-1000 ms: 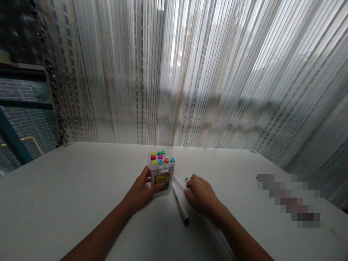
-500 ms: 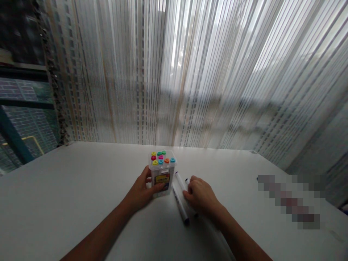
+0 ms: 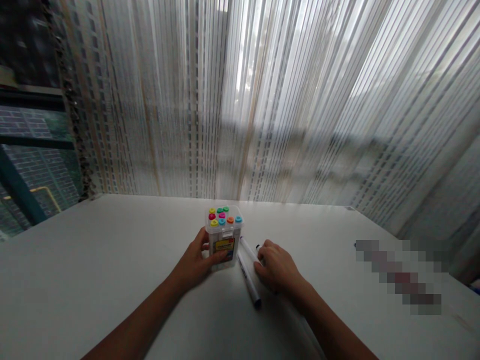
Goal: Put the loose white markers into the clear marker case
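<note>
My left hand [image 3: 198, 257] is wrapped round a clear plastic box [image 3: 225, 234], its thumb across the yellow label on the front. Several markers stand in the box, with yellow, red, green, pink, orange and blue ends upward. Just right of it, a white marker with a dark end [image 3: 249, 282] lies on the table. A second white marker [image 3: 248, 248] lies slanted beside it, partly under my right hand [image 3: 276, 266]. The fingers of that hand are curled closed on another marker [image 3: 258, 247], whose dark tip shows past the knuckles; most of it is hidden.
The white table [image 3: 93, 260] ends at a pleated, see-through curtain [image 3: 225, 100]. On the right side of the table lies a pixelated, blurred-out object [image 3: 397, 275]. A window [image 3: 33, 150] with a brick wall outside is at the left.
My right hand has shifted slightly to the right, and less of the marker's lower end shows below it. The left hand and the box stay in place.
</note>
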Demonstrator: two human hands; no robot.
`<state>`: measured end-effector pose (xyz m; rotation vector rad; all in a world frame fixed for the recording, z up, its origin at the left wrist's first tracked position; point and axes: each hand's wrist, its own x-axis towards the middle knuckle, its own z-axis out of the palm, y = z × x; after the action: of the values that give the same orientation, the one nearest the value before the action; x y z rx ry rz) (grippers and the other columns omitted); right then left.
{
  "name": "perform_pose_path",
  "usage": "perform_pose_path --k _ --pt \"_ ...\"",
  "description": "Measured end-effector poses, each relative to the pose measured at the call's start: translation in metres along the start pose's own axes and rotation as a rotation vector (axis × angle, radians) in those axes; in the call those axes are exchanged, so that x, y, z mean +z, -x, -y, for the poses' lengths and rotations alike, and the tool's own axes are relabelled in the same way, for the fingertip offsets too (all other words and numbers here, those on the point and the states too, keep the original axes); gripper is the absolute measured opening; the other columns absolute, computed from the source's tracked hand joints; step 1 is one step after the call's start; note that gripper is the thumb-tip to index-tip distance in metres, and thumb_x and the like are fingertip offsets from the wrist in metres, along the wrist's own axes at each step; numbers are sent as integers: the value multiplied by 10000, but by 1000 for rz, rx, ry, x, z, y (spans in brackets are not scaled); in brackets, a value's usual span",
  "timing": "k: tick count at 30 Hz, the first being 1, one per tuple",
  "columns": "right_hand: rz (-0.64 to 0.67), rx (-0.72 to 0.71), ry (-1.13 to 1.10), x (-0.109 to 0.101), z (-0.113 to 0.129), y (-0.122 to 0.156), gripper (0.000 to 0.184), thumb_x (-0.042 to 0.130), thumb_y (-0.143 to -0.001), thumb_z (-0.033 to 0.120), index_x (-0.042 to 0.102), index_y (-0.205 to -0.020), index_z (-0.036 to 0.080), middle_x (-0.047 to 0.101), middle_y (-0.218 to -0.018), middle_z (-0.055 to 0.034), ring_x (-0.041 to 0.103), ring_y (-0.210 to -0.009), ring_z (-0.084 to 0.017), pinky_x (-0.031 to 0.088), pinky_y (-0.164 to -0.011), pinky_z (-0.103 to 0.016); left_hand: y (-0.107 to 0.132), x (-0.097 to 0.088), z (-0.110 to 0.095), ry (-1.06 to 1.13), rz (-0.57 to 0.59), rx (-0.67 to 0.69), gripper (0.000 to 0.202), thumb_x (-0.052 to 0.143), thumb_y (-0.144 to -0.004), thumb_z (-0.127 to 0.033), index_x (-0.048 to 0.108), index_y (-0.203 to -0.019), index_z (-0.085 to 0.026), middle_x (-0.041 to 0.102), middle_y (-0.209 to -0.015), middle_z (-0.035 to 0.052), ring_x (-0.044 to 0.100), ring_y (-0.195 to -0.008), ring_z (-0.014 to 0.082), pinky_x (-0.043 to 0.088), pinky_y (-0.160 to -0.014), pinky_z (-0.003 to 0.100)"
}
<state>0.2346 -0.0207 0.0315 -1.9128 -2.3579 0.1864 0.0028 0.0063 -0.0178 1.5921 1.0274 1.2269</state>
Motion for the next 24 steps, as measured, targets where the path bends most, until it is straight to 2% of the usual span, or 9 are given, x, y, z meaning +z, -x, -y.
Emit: perform_pose_path --k 10,18,24 --pt "-11 7 -3 1 1 0 145 577 -859 211 686 -919 137 648 -1018 -120 606 -955 -228 404 -791 -297 -1 1 7 24 -7 9 550 785 -745 -487 578 -1178 -219 716 -1152 105 686 -1054 315 512 -972 513" --pt "-17 -14 -44 -3 4 2 145 583 -878 190 688 -968 145 649 -1033 -104 608 -973 -215 409 -825 -293 0 1 0 21 8 9 548 788 -744 -476 572 -1180 -222 715 -1153 104 677 -1066 321 502 -981 530" --pt "32 -104 -79 -10 14 6 172 615 -907 288 717 -962 160 659 -1062 -94 614 -1005 -213 416 -866 -289 0 1 -3 7 -6 -9 563 803 -719 -478 575 -1168 -224 717 -1160 104 672 -1082 329 514 -971 521"
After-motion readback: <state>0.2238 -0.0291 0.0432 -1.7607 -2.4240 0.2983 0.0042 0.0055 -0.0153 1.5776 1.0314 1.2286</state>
